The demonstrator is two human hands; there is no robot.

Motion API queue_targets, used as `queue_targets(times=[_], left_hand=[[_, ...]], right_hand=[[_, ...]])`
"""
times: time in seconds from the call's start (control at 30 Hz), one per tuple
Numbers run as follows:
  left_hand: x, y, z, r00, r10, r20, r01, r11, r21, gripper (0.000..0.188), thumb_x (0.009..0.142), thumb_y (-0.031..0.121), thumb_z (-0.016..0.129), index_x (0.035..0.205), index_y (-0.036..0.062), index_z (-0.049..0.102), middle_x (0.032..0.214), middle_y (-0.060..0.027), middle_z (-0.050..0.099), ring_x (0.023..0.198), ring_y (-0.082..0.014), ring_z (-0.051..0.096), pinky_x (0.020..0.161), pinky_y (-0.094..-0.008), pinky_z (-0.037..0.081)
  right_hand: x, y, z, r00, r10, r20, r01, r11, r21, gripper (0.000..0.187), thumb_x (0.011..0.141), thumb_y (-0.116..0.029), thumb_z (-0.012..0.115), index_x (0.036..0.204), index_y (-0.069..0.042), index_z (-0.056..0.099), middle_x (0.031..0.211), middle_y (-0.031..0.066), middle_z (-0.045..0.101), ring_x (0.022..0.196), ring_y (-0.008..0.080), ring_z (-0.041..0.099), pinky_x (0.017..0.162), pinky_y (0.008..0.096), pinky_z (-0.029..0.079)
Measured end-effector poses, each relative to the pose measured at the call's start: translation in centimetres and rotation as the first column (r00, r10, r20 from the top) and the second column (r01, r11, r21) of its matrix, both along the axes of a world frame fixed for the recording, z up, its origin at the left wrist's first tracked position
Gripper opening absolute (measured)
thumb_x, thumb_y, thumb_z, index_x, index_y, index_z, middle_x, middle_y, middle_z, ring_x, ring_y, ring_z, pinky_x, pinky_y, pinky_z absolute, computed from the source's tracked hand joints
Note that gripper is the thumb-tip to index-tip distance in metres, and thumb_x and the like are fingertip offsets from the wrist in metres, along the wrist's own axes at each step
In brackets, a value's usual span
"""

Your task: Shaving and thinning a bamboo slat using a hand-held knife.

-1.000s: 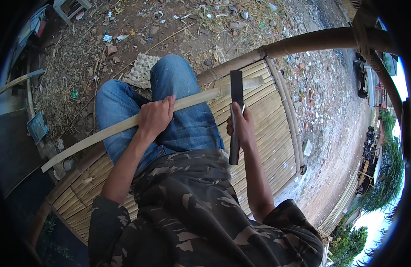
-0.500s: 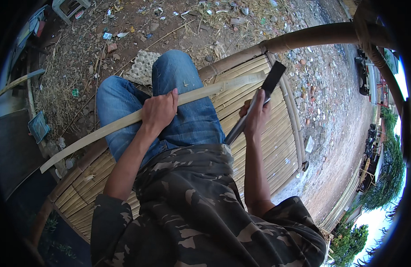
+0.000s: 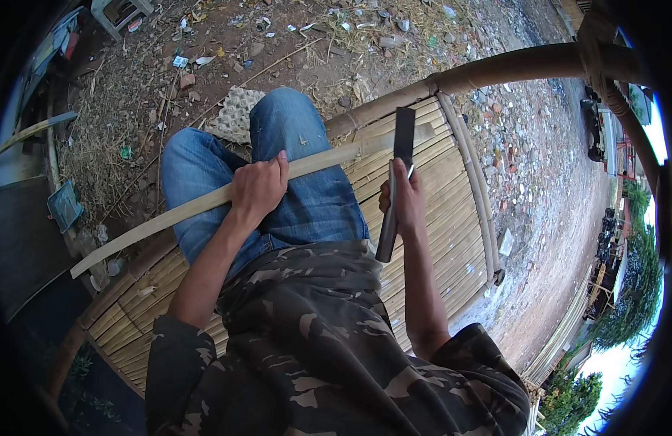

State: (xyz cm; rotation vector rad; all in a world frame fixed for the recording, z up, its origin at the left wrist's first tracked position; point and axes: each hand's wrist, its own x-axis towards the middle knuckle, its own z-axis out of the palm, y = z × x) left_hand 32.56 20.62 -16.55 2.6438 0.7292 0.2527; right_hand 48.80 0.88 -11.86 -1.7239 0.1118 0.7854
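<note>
A long, pale bamboo strip (image 3: 183, 211) slants across my thighs, its far end reaching over the slatted bench to the right. My left hand (image 3: 259, 187) is wrapped round it near its middle, the thumb lying along the strip. In my right hand (image 3: 405, 200) I grip a knife (image 3: 405, 134) with a broad dark blade and a long grey handle. The blade points away from me and overlaps the strip's right end in view; whether the two touch I cannot tell. The handle's butt extends back past my wrist, beside my shirt.
I sit on a bamboo bench (image 3: 452, 240) with a thick bamboo rail (image 3: 510, 64) along its far side. An egg tray (image 3: 235, 116) lies on the littered ground beyond my knees. A plastic stool (image 3: 121, 14) stands far left, and a vehicle (image 3: 605, 134) is at the far right.
My right hand has shifted left and a little nearer to me. The knife blade has swung left, from tilting right to nearly straight ahead. My left hand stays on the strip.
</note>
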Motion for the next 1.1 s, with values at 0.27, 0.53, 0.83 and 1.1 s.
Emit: queue_targets(times=[0.27,0.53,0.83,1.1], left_hand=[[0.2,0.2,0.3,1.000,-0.006,-0.004,0.006,1.000,0.022,0.053,0.100,0.025,0.040,0.060,0.0039,0.065,0.051,-0.0177,0.059,0.044,-0.0330,0.061,0.044,-0.0415,0.051],[0.4,0.0,0.4,0.999,0.008,-0.037,-0.008,1.000,0.004,0.052,0.100,0.026,0.040,0.060,0.0043,0.066,0.051,-0.0181,0.059,0.045,-0.0336,0.061,0.045,-0.0427,0.051],[1.0,-0.1,0.5,1.000,0.010,-0.028,-0.010,1.000,0.000,0.053,0.100,0.025,0.041,0.058,0.0039,0.064,0.050,-0.0180,0.059,0.044,-0.0328,0.061,0.044,-0.0418,0.051],[1.1,-0.4,0.6,1.000,0.018,-0.009,-0.018,1.000,0.020,0.054,0.100,0.025,0.041,0.056,0.0050,0.063,0.050,-0.0178,0.059,0.044,-0.0330,0.061,0.044,-0.0413,0.051]], right_hand=[[-2.0,0.7,-1.3,0.967,0.253,-0.026,-0.254,0.960,-0.117,0.036,0.099,-0.041,0.051,0.082,-0.010,0.045,0.057,0.0015,0.048,0.042,0.0109,0.046,0.039,0.0259,0.039],[-3.3,1.4,-2.6,0.960,0.259,0.104,-0.237,0.953,-0.187,0.037,0.097,-0.045,0.052,0.088,-0.009,0.048,0.059,0.0024,0.051,0.045,0.0109,0.048,0.041,0.0260,0.038],[-2.1,0.6,-2.7,0.973,0.224,0.052,-0.219,0.971,-0.094,0.033,0.098,-0.039,0.054,0.089,-0.008,0.046,0.059,0.0011,0.047,0.043,0.0106,0.047,0.039,0.0262,0.038],[-2.4,0.8,-1.6,0.981,0.032,0.189,-0.027,0.999,-0.031,0.037,0.098,-0.043,0.051,0.086,-0.008,0.047,0.057,0.0007,0.047,0.044,0.0109,0.048,0.041,0.0257,0.039]])
